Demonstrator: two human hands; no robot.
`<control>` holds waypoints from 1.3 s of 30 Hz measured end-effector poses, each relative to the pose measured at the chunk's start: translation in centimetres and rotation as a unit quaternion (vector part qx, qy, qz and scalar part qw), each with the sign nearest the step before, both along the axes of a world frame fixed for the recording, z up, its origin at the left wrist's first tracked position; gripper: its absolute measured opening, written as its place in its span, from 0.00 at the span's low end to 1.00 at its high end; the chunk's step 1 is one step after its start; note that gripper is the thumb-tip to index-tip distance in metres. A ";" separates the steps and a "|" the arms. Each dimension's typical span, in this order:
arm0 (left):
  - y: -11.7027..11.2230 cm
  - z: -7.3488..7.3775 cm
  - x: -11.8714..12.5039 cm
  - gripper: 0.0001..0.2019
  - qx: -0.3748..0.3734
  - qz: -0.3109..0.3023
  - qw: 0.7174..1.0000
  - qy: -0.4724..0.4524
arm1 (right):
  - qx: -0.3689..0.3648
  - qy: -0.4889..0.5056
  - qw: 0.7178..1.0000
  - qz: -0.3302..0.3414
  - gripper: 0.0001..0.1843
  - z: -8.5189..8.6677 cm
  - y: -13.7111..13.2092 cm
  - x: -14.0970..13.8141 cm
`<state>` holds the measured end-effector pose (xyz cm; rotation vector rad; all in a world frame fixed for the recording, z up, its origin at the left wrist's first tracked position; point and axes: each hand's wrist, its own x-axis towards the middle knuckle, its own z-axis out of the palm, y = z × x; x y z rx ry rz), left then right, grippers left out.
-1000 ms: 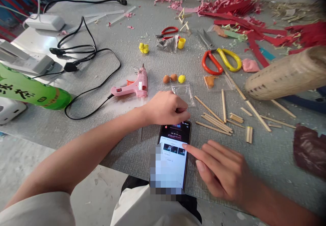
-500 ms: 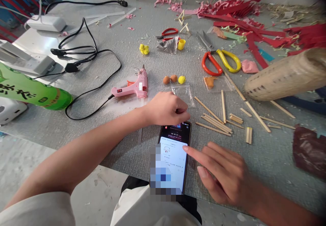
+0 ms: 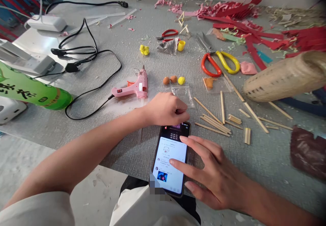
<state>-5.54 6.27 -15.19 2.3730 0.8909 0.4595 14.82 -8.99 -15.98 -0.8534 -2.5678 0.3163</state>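
A phone (image 3: 170,159) with a lit screen lies at the near edge of the grey table (image 3: 102,131). My right hand (image 3: 209,173) is open, fingers spread over the screen's right side, one fingertip near the top of the page. My left hand (image 3: 166,109) rests curled in a loose fist just beyond the phone's top end; I cannot make out anything in it. A small clear plastic bag (image 3: 183,93) lies right by its knuckles, and several thin wooden sticks (image 3: 216,122) lie to the right.
A pink glue gun (image 3: 133,85) with a black cord lies beyond my left arm. Three small clay balls (image 3: 173,80), red-and-yellow scissors (image 3: 220,63), red pliers (image 3: 168,34), a woven tube (image 3: 282,76), a green bottle (image 3: 30,90), power strips (image 3: 28,63) and red paper scraps (image 3: 254,25) surround them.
My right hand has slid left and forward over the phone, fingers now spread across the screen. The page on the screen has scrolled. My left hand has stayed put.
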 end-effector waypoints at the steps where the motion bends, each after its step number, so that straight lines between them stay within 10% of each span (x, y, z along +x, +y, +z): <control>1: 0.0 0.0 0.0 0.17 0.001 0.000 1.000 0.001 | 0.002 -0.003 1.000 0.001 0.24 0.0 0.0 0.0; 39: 0.0 0.0 0.0 0.19 -0.008 -0.002 1.000 0.000 | -0.021 -0.014 0.993 -0.115 0.23 0.6 0.6 0.2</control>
